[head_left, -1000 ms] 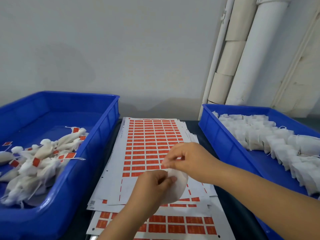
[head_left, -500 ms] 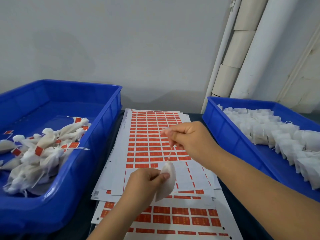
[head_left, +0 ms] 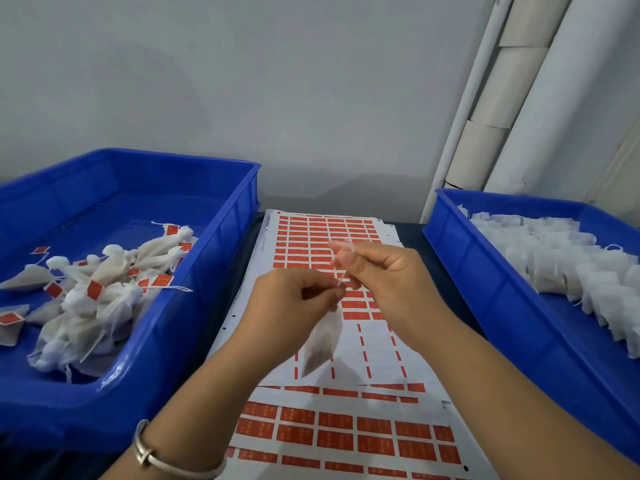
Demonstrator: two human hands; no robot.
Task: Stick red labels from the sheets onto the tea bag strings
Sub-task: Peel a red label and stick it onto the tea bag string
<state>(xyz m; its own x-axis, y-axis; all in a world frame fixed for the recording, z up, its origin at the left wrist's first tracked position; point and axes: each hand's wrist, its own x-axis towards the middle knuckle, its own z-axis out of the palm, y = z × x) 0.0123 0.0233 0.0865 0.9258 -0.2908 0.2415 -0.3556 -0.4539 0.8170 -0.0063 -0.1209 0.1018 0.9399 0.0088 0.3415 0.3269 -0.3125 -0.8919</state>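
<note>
Two hands work one tea bag (head_left: 320,344): left hand (head_left: 294,306) and right hand (head_left: 384,271) each pinch its thin string (head_left: 341,280); bag hangs limp, light, tear-prone—handle by string.

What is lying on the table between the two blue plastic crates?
In the head view, overlapping white sheets of red labels lie between the left blue plastic crate and the right blue plastic crate; both hands work above them.

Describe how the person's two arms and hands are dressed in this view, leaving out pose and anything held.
Both forearms are bare, with no sleeves in view, and neither the left hand nor the right hand wears a glove. The left wrist carries a thin silver-coloured bangle. No rings or watch are visible.
</note>
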